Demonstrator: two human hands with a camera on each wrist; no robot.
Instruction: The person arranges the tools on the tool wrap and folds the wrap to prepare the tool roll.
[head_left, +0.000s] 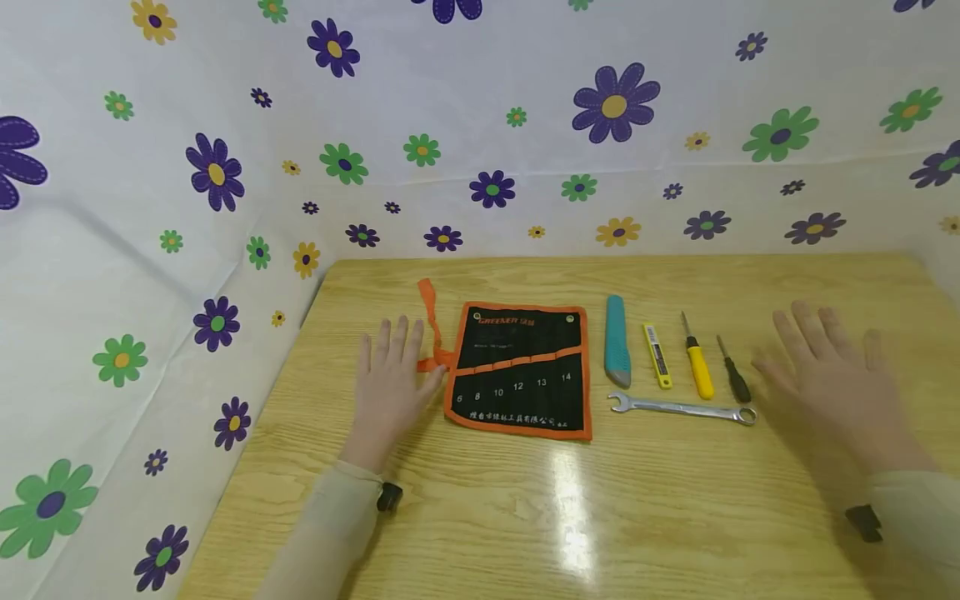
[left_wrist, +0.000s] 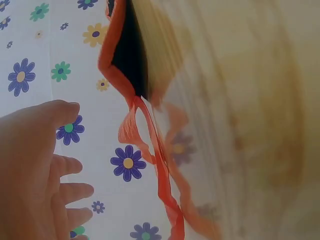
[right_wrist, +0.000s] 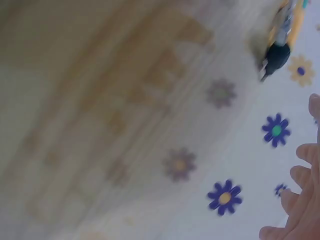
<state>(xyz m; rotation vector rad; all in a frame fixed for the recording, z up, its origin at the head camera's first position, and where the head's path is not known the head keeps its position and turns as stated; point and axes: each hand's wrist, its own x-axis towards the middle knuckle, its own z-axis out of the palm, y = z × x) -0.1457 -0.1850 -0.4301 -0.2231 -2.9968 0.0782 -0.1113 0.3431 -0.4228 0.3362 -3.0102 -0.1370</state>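
Left hand [head_left: 390,375]: flat on the table [head_left: 675,517], fingers straight and spread, holding nothing; thumb edge just beside the orange strap [head_left: 430,325] of the tool pouch [head_left: 520,371]. Right hand [head_left: 832,375]: fingers spread wide, empty, blurred; probably hovering above the wood, contact not discernible. Between the hands: one pouch, one teal knife [head_left: 617,342], one yellow blade case [head_left: 657,357], two screwdrivers, yellow-handled [head_left: 699,367] and black-handled [head_left: 736,379], one wrench [head_left: 682,408]. Black screwdriver nearest the right hand. Bare wood nearer than both hands, up to the near table edge. Wrist views heavily blurred; right hand cut off by the frame edge there.
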